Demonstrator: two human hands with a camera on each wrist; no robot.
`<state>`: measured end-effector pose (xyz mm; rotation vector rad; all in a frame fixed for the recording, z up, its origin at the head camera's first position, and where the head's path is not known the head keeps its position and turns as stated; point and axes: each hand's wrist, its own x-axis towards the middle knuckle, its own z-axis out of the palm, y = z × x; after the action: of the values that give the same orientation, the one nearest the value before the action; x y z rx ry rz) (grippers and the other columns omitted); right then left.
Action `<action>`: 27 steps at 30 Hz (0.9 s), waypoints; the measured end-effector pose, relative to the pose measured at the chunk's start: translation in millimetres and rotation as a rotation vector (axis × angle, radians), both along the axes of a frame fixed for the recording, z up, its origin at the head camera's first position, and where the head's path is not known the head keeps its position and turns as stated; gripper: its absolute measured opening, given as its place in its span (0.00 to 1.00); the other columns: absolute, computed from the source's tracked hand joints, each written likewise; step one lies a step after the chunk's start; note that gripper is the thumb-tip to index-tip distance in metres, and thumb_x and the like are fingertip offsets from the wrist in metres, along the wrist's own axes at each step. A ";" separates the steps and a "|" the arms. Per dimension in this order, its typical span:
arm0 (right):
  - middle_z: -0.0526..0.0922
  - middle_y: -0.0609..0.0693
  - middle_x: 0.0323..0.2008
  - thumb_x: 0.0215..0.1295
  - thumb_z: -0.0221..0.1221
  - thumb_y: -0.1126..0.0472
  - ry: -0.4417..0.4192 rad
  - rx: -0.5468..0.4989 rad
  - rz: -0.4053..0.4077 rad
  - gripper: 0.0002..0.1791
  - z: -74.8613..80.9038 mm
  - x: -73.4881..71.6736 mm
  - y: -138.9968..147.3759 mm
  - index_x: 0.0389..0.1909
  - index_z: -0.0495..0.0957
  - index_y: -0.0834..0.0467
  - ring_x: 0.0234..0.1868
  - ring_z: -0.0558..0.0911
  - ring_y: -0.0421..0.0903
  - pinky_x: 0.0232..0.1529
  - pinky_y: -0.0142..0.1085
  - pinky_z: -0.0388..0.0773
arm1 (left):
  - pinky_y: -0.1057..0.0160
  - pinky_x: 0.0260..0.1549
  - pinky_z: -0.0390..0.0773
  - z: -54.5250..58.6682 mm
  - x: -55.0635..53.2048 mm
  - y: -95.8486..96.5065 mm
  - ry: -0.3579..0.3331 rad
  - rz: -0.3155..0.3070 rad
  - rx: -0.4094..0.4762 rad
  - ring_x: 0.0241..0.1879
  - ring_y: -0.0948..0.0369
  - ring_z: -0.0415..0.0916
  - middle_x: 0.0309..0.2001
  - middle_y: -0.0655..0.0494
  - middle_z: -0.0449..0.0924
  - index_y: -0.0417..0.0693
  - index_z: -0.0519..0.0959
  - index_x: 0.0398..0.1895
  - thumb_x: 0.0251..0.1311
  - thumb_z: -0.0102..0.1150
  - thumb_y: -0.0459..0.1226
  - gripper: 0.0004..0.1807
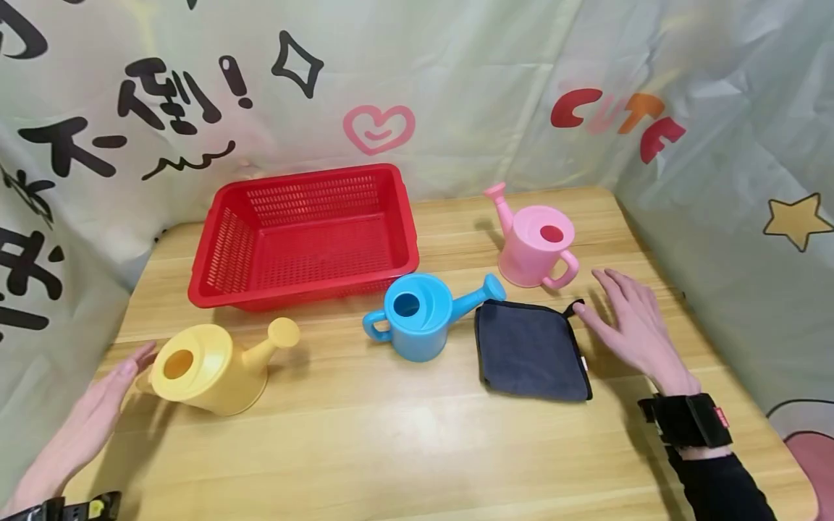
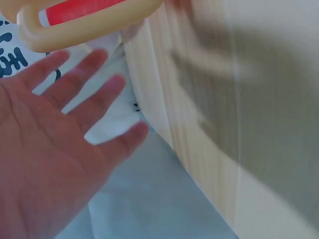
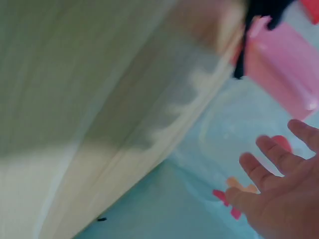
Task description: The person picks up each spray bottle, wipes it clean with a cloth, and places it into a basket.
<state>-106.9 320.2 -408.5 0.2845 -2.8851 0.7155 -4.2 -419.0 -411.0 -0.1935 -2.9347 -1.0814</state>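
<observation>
My left hand [image 1: 104,398] is just left of a yellow watering can [image 1: 224,380], beside its handle. In the left wrist view the fingers are spread, with the can's handle [image 2: 89,27] beyond them and nothing held. My right hand [image 1: 632,325] hovers at the right of a dark grey cloth [image 1: 531,351] with black edging, its thumb near the corner loop; whether they touch I cannot tell. The right wrist view shows its fingers loosely extended. A pink watering can [image 1: 534,242] stands behind the cloth. In the middle is a blue watering can [image 1: 420,340], its spout over the cloth's edge.
A red perforated plastic basket [image 1: 306,295] sits at the back left of the wooden table [image 1: 391,449]. Behind and beside the table hangs a pale printed curtain [image 1: 456,94]. The table's right edge runs close to my right hand.
</observation>
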 end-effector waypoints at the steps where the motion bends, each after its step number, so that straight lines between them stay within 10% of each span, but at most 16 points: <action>1: 0.63 0.70 0.70 0.69 0.60 0.47 0.038 -0.030 0.016 0.38 1.0 3.0 -2.7 0.73 0.62 0.61 0.71 0.58 0.72 0.68 0.70 0.49 | 0.89 0.62 0.40 -0.5 0.8 0.5 -0.004 -0.012 0.016 0.60 0.96 0.48 0.63 0.98 0.53 0.43 0.51 0.79 0.82 0.22 0.37 0.27; 8: 0.76 0.61 0.53 0.49 0.75 0.61 0.155 -0.138 0.203 0.29 -1.0 22.5 -34.2 0.54 0.80 0.61 0.58 0.69 0.60 0.55 0.55 0.62 | 0.91 0.50 0.57 -5.4 8.7 0.0 -0.031 0.027 0.047 0.52 0.98 0.56 0.57 0.99 0.58 0.33 0.60 0.74 0.82 0.26 0.36 0.26; 18: 0.68 0.56 0.68 0.44 0.77 0.39 0.018 0.030 0.479 0.49 -10.0 44.7 -68.6 0.69 0.71 0.51 0.67 0.64 0.56 0.60 0.57 0.65 | 0.89 0.61 0.51 36.7 0.7 55.7 0.296 0.096 0.104 0.68 0.85 0.57 0.69 0.85 0.65 0.45 0.64 0.74 0.78 0.31 0.33 0.25; 27: 0.65 0.58 0.68 0.37 0.77 0.32 -0.011 0.123 0.495 0.59 -19.2 52.3 -74.4 0.72 0.66 0.49 0.68 0.62 0.59 0.60 0.61 0.68 | 0.63 0.79 0.41 75.4 -14.5 145.9 0.495 -0.136 0.066 0.78 0.66 0.53 0.74 0.61 0.66 0.39 0.67 0.71 0.72 0.50 0.36 0.27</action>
<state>-54.6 245.8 -427.7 1.0366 -2.8914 0.6008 -18.7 -273.1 -335.6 -0.5746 -2.4691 -0.9700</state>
